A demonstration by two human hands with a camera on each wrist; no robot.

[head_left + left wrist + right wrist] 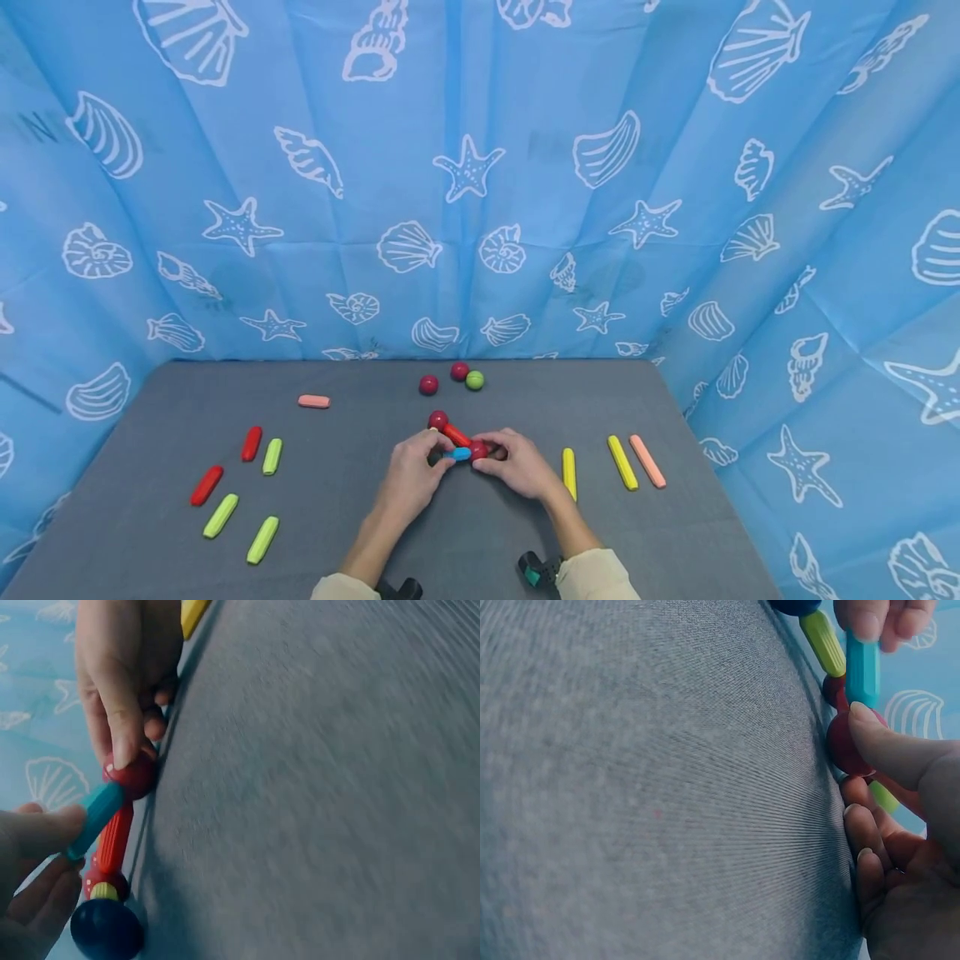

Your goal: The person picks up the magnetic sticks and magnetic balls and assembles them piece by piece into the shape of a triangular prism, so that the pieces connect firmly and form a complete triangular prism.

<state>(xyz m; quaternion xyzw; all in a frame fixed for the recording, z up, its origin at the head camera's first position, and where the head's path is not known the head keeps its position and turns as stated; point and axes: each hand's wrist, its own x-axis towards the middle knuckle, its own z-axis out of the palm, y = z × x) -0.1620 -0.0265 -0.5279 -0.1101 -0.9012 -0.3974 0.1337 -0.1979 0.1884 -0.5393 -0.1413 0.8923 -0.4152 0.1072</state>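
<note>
Near the middle of the table, my left hand (415,468) pinches a blue ridged rod (461,454) between thumb and fingers. The rod's far end meets a red ball (478,450), which my right hand (519,467) grips by thumb and fingertips. A red rod (115,838) runs from that ball to a second red ball (438,419). In the left wrist view a short yellow-green rod (103,891) links the second ball with a dark blue ball (106,930). Partly hidden behind my right fingers is another green piece (884,796).
Two loose red balls (428,384) and a green ball (475,380) lie at the back. On the left are red rods (207,485), light green rods (262,540) and a pink rod (313,402). Yellow rods (622,462) and a longer pink rod (647,461) lie right. A shell-patterned curtain (465,250) hangs behind.
</note>
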